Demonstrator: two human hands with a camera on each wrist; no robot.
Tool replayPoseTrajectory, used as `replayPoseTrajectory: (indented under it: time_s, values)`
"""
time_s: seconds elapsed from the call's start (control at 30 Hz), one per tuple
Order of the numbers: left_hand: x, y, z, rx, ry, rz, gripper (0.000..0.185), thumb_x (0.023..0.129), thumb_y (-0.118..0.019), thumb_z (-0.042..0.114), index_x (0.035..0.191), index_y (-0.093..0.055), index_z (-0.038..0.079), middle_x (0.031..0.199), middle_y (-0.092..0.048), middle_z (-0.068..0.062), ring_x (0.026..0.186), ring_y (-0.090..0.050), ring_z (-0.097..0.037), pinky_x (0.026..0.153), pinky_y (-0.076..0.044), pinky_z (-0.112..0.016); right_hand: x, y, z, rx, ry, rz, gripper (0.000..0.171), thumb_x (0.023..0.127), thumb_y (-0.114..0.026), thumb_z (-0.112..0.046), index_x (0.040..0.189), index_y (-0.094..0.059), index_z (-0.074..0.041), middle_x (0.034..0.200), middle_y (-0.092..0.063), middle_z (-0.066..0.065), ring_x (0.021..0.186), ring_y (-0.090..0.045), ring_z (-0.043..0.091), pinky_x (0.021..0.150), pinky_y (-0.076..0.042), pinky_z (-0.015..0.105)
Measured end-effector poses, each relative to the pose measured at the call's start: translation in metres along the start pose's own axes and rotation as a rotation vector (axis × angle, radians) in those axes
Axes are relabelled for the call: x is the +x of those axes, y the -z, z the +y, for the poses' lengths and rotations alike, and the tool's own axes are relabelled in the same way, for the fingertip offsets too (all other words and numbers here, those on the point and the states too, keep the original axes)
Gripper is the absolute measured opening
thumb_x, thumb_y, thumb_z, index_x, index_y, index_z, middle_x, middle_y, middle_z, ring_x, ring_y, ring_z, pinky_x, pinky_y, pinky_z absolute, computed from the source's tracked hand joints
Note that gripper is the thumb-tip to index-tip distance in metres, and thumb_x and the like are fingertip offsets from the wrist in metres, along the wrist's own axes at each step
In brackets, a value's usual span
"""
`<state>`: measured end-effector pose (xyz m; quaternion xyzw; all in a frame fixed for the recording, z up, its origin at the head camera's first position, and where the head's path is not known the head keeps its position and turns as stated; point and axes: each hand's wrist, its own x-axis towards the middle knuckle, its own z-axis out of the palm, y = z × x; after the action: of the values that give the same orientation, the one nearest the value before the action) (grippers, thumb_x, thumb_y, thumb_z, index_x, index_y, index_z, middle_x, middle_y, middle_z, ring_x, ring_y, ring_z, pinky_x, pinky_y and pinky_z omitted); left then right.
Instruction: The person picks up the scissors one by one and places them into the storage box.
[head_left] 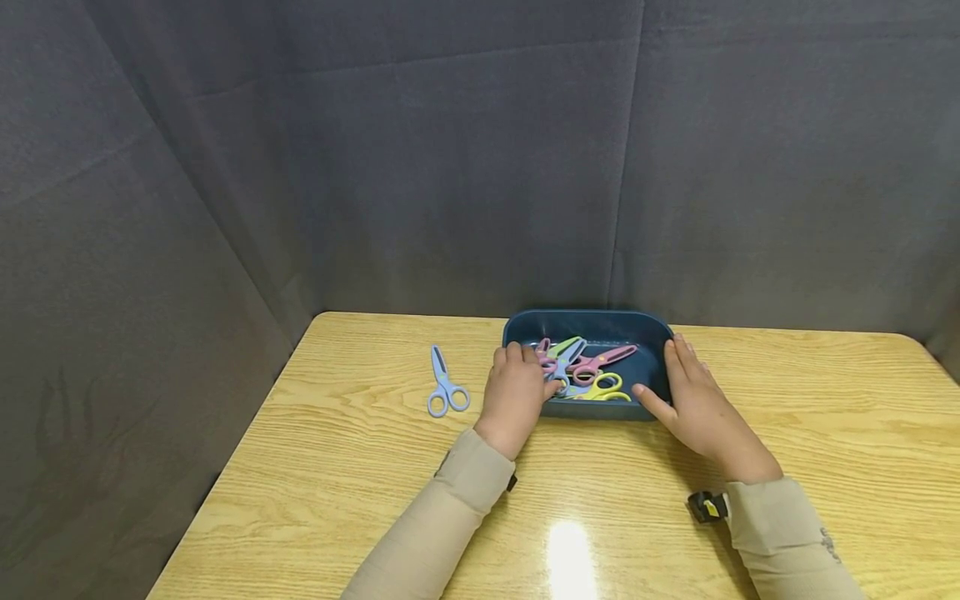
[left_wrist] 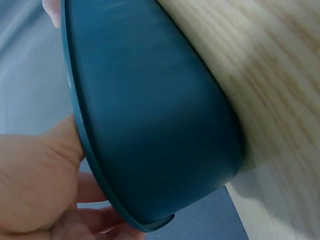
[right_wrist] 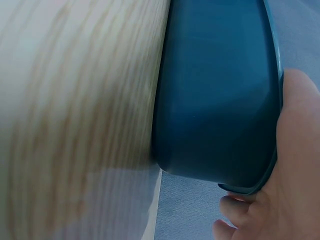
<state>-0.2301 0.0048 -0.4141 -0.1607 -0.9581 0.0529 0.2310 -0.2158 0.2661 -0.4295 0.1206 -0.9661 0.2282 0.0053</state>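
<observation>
A dark blue plastic bin (head_left: 592, 409) stands near the table's back edge. Inside lie several pairs of children's scissors, among them pink scissors (head_left: 602, 362) and yellow scissors (head_left: 604, 387), heaped toward the left. My left hand (head_left: 515, 396) holds the bin's left front corner, fingers at the left rim and thumb over the front one. At the opposite end, my right hand (head_left: 703, 410) grips the bin with its thumb over the front rim and its fingers along the right side. The left wrist view shows the bin's outer wall (left_wrist: 150, 110) close up.
Blue scissors (head_left: 447, 392) lie alone on the wooden table (head_left: 337, 467), left of the bin, blades pointing to the back. A grey curtain (head_left: 465, 167) hangs behind the table and along its left side.
</observation>
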Motion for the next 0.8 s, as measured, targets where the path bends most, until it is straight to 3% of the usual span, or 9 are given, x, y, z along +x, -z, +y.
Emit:
replayPoseTrajectory:
  time_s: [0.3,0.53,0.8]
  values:
    - [-0.007,-0.002,-0.005,-0.201,0.037,0.029,0.051,0.094,-0.070,0.046,0.116,-0.070,0.000,0.105,-0.065,-0.013,0.101,-0.059,-0.027,0.091,-0.052,-0.032,0.000,-0.001,0.000,0.013,0.007,-0.005,0.098,0.103,-0.045,-0.058,0.157,0.000,0.010,0.165,0.007,0.029,0.151,0.002,0.049,0.119,-0.007,0.064]
    - [-0.006,0.001,-0.011,-0.417,0.079,-0.044,0.043,0.096,-0.073,0.034,0.124,-0.067,0.002,0.124,-0.060,-0.017,0.113,-0.056,-0.032,0.091,-0.054,-0.034,0.000,0.000,-0.001,0.013,0.010,-0.002,0.098,0.103,-0.045,-0.058,0.156,-0.001,0.012,0.165,0.007,0.030,0.151,0.001,0.050,0.119,-0.007,0.064]
    - [-0.007,0.010,-0.021,-0.501,0.077,-0.118,0.040,0.097,-0.071,0.029,0.128,-0.066,0.004,0.130,-0.056,-0.018,0.119,-0.053,-0.035,0.088,-0.056,-0.035,0.000,0.000,0.000,0.001,-0.011,-0.007,0.098,0.103,-0.045,-0.058,0.157,-0.001,0.011,0.165,0.006,0.030,0.152,0.001,0.048,0.119,-0.009,0.064]
